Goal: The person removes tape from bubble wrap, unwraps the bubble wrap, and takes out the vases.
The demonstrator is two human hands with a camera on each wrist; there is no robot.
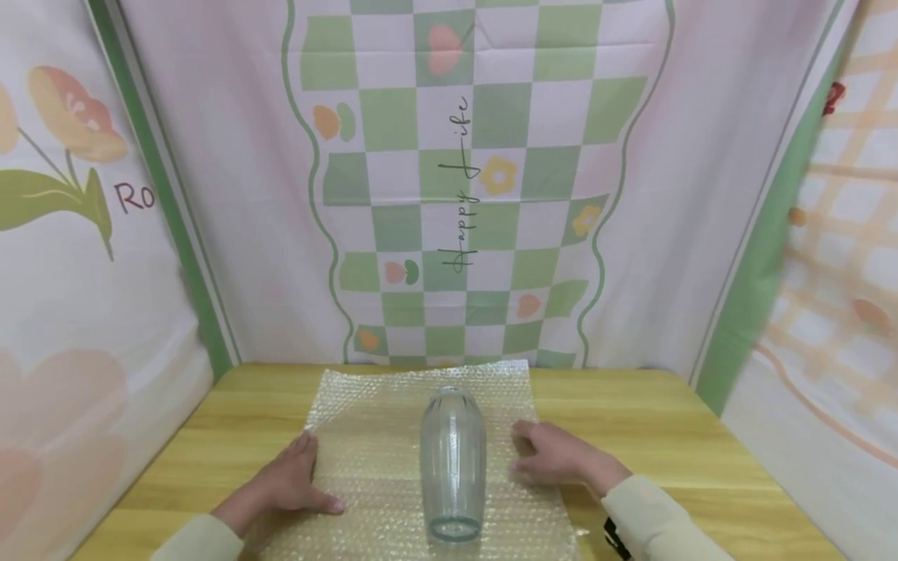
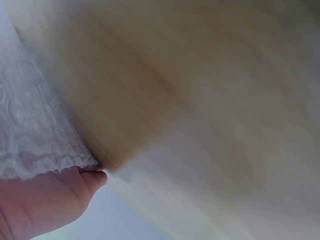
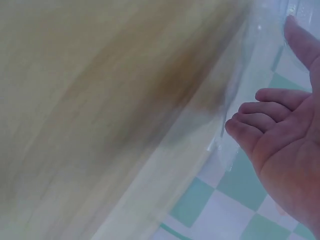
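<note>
A clear glass vase (image 1: 453, 467) lies on its side on a sheet of bubble wrap (image 1: 372, 452), its base toward me. My left hand (image 1: 284, 475) is at the sheet's left edge, with the thumb spread over the wrap. In the left wrist view, that hand (image 2: 45, 202) overlaps the edge of the bubble wrap (image 2: 35, 115), and part of the fingers is hidden. On the other side, my right hand (image 1: 550, 456) is over the sheet's right edge, apart from the vase. The right wrist view shows that hand (image 3: 285, 130) with loosely bent fingers and the thumb held away.
Under the sheet is a wood-grain table (image 1: 645, 436). A checked curtain (image 1: 449, 179) hangs behind the table's far edge, with printed cloths (image 1: 77, 273) at the sides. A dark object (image 1: 616, 538) shows beside the right sleeve.
</note>
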